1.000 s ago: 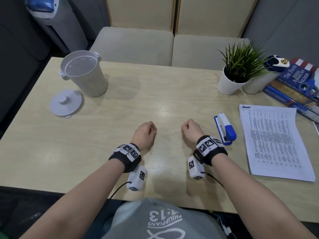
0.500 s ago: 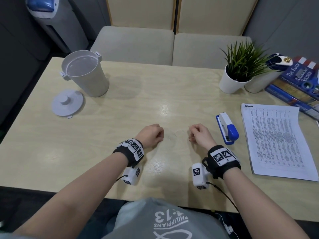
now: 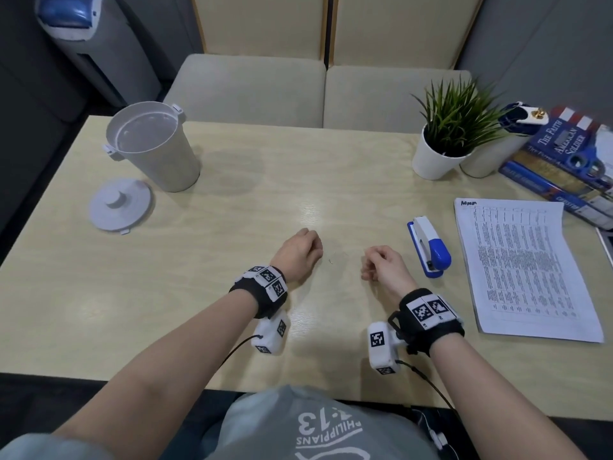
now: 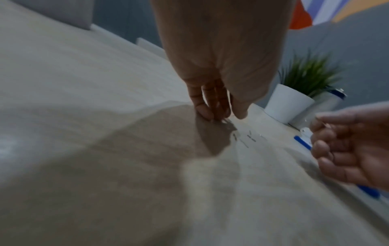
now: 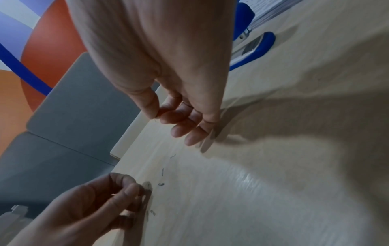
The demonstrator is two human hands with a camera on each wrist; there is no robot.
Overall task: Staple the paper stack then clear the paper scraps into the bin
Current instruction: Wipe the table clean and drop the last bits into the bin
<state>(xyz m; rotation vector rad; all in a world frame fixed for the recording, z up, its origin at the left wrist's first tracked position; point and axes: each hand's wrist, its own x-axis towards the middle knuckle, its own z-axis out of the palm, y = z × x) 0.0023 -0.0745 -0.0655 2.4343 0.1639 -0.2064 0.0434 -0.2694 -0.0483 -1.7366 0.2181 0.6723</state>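
Observation:
Several tiny thin scraps [image 3: 331, 260] that look like bent staples lie on the table between my hands; they also show in the wrist views [image 4: 251, 138] [image 5: 162, 172]. My left hand [image 3: 315, 250] has its fingers curled, the tips pinched together on the tabletop at one scrap [image 4: 223, 114]. My right hand [image 3: 370, 260] hovers just off the table, thumb and forefinger pinching a thin scrap [image 5: 157, 115]. The blue and white stapler [image 3: 429, 245] lies right of my right hand. The printed paper stack [image 3: 524, 267] lies flat beyond it. The pale bin [image 3: 152, 144] stands open at the far left.
The bin's lid [image 3: 119, 204] lies on the table beside the bin. A potted plant [image 3: 438, 154], a second white pot and a pile of books [image 3: 564, 161] sit at the far right. Cushioned seats stand behind the table's far edge.
My hands have drawn a little apart. The right hand has pulled back from the scraps with thumb and forefinger pinched; the left has edged right, down onto them.

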